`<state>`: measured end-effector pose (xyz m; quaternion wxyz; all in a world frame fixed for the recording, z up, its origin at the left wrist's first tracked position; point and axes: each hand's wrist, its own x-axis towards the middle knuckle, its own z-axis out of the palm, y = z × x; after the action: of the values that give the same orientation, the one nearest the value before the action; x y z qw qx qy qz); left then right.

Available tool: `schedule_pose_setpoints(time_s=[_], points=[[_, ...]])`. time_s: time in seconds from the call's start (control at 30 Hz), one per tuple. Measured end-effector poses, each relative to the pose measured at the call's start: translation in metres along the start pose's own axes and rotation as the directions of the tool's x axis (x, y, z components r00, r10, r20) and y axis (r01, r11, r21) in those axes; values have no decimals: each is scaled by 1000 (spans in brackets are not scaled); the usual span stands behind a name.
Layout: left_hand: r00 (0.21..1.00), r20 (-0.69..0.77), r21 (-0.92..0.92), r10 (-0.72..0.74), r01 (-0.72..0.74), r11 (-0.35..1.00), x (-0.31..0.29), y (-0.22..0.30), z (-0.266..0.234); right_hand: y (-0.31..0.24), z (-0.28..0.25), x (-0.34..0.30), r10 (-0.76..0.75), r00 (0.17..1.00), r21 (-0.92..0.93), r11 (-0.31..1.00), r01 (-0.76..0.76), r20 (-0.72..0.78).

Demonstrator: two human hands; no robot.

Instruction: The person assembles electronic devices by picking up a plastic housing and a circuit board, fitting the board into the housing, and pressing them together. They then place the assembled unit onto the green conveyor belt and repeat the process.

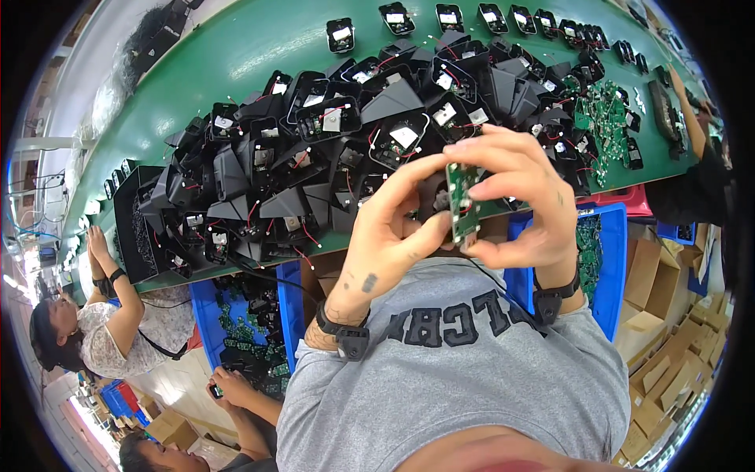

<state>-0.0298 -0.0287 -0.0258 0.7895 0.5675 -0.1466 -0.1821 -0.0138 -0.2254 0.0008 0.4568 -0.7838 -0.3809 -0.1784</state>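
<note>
A small green circuit board [458, 222] is held up on edge in front of my chest, near the table's front edge. My left hand [399, 216] is closed on its left side, thumb and fingers pinching it. From the other side, my right hand [523, 193] grips the same board, fingers along its upper part and thumb near its lower end. Small parts show on the board's face, though my fingers hide some of it. Just beyond my hands lies a big heap of black plastic housings [330, 118] with red wires and white pieces inside.
On the green table [259, 43], a row of black housings [450, 17] stands along the far side. Loose green boards [602, 118] are piled at the right. Blue bins [616, 275] of boards flank me. Co-workers' hands [96, 244] are at the left and right.
</note>
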Motion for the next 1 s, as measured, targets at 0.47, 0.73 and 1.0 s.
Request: schedule_pose_setpoints(time_s=[0.47, 0.73, 1.0], points=[[996, -46, -428, -77, 50, 903, 8, 1, 13, -17, 10, -1, 7, 1000, -312, 950, -5, 4], [998, -41, -459, -44, 20, 888, 3, 5, 18, -11, 5, 1, 86, 994, -261, 963, -64, 73], [986, -76, -165, 146, -157, 974, 2, -9, 20, -10, 15, -6, 392, 899, 307, 895, -324, -195]])
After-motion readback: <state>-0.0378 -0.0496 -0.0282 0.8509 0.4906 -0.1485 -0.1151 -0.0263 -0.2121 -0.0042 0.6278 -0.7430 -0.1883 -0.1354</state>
